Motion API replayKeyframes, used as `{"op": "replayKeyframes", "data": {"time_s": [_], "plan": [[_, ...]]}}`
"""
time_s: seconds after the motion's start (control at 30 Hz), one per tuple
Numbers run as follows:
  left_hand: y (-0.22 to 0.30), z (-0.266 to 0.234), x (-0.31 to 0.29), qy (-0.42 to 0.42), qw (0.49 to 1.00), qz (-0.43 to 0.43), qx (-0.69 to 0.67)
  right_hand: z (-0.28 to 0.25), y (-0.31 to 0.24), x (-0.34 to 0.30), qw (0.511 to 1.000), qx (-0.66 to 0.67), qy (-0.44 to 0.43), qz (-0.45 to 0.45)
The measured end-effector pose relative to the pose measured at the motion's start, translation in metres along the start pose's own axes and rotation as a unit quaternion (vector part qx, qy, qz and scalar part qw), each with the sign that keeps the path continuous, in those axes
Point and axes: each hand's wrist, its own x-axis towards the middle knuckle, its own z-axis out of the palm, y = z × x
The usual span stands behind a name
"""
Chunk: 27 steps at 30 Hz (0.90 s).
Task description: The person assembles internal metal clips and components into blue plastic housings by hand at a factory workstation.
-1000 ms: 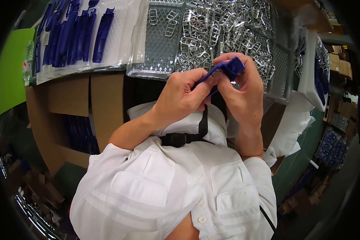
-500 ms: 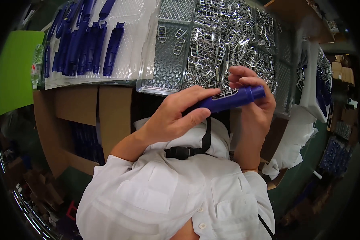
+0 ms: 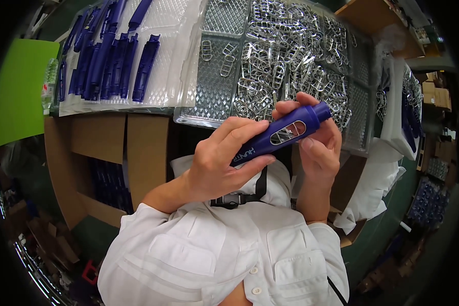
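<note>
A dark blue plastic tube-shaped housing (image 3: 260, 144) slants up to the right in front of my chest, its narrower stepped end at upper right. Light lettering runs along its lower left part. In its oval side window sits a silver metal frame with crossbars (image 3: 286, 133). My left hand (image 3: 217, 160) is closed round the lower left end, thumb below and fingers above. My right hand (image 3: 321, 153) grips the upper right end, with fingertips behind the tube and the thumb near the window. Just beyond my hands lies a heap of similar silver frames (image 3: 280, 61).
Clear textured trays (image 3: 209, 97) hold the frames. At left, several blue half-shells (image 3: 147, 69) lie on a white-covered surface. An open cardboard box (image 3: 148, 158) with blue parts stands below. A green sheet (image 3: 20, 92) and plastic bottle (image 3: 49, 84) are far left; white bags (image 3: 367, 188) hang right.
The housing has rolled so its window and lettering face up toward me, and it tilts more steeply. My right fingers have closed in on its end, the thumb now on the near side.
</note>
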Motion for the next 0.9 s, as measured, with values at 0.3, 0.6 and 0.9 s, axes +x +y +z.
{"op": "replayKeyframes", "data": {"time_s": [0.3, 0.6, 0.9], "plan": [[0.003, 0.003, 0.000, -0.002, 1.000, -0.010, 0.005, -0.003, 0.001, 0.003, 1.000, 0.012, -0.020, -0.014], [-0.001, 0.005, -0.002, -0.005, 0.999, 0.029, 0.019, -0.003, -0.001, 0.007, 1.000, 0.012, -0.002, -0.012], [-0.010, 0.001, -0.002, -0.028, 0.986, 0.126, 0.107, -0.002, 0.001, 0.007, 1.000, -0.013, 0.006, 0.005]]}}
